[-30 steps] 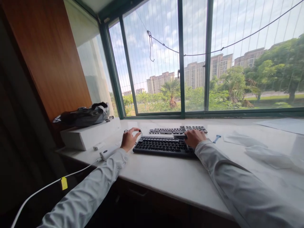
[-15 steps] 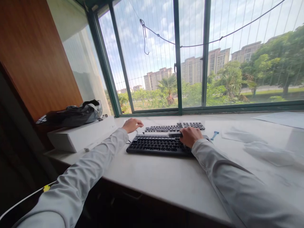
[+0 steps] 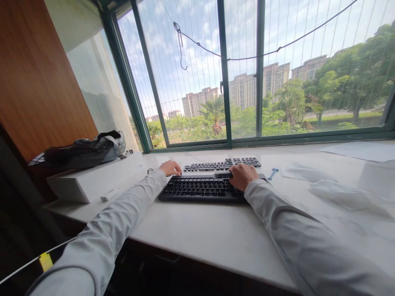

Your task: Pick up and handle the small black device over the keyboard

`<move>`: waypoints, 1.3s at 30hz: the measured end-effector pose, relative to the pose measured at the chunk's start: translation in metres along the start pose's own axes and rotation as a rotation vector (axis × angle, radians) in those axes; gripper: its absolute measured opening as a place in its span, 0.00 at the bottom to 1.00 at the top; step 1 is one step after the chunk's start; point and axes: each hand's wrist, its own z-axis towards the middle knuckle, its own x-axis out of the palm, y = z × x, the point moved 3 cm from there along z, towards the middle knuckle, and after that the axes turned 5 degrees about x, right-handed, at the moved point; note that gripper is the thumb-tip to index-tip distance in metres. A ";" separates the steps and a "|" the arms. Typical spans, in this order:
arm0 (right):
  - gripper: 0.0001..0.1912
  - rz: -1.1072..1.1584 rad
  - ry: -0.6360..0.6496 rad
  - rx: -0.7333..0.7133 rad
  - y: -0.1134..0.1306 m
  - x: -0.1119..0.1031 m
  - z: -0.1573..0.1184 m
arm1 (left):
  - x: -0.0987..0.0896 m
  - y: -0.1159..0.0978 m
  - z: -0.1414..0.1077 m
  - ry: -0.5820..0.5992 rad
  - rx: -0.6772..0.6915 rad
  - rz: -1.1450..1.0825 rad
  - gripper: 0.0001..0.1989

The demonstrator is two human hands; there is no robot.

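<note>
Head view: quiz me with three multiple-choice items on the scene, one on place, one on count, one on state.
1. Where does the left hand rest?
A. at the near keyboard's far left corner
B. on the white box
C. on the window frame

2. How many keyboards lie on the counter?
A. one
B. two
C. three

3. What is the right hand doing?
A. lying flat and empty
B. gripping a small dark object
C. raised in the air

Answers: A, fingers sit by that corner; B, a second keyboard lies behind; B, fingers close around it.

The right hand (image 3: 242, 176) covers the black keyboard's (image 3: 200, 188) right end. The small object (image 3: 222, 174) in its grip is too blurred to identify.
</note>
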 end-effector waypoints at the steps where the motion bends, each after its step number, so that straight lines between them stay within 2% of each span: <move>1: 0.13 0.001 -0.001 -0.001 0.000 0.000 0.000 | 0.002 0.001 0.002 0.000 0.017 -0.005 0.10; 7: 0.12 -0.012 -0.030 -0.024 0.000 -0.001 -0.001 | 0.008 0.002 0.002 -0.043 0.056 -0.021 0.11; 11: 0.13 -0.026 -0.038 -0.052 0.003 -0.002 -0.002 | -0.004 -0.001 -0.006 -0.122 0.001 -0.069 0.13; 14: 0.13 -0.029 -0.059 -0.077 0.005 -0.004 -0.003 | -0.019 -0.016 -0.011 -0.276 -0.070 -0.214 0.16; 16: 0.13 -0.012 -0.098 -0.112 0.007 -0.007 -0.005 | -0.026 -0.037 -0.012 -0.316 -0.081 -0.427 0.19; 17: 0.14 0.003 -0.125 -0.139 0.009 -0.009 -0.007 | -0.027 -0.050 -0.012 -0.303 -0.077 -0.565 0.21; 20: 0.15 0.063 -0.230 -0.233 0.016 -0.017 -0.013 | -0.025 -0.096 -0.015 -0.107 -0.017 -0.935 0.27; 22: 0.14 0.108 -0.298 -0.298 0.024 -0.021 -0.018 | -0.024 -0.122 -0.020 -0.019 0.041 -1.110 0.28; 25: 0.16 0.152 -0.400 -0.368 0.035 -0.024 -0.024 | -0.023 -0.145 -0.029 0.071 0.083 -1.287 0.29; 29: 0.17 0.185 -0.540 -0.321 0.040 -0.023 -0.026 | -0.019 -0.152 -0.038 0.143 0.126 -1.395 0.29; 32: 0.17 0.218 -0.596 -0.287 0.037 -0.020 -0.026 | -0.016 -0.151 -0.040 0.141 0.124 -1.420 0.29; 39: 0.19 0.238 -0.574 -0.420 0.036 -0.014 -0.025 | -0.014 -0.157 -0.043 0.146 0.104 -1.401 0.29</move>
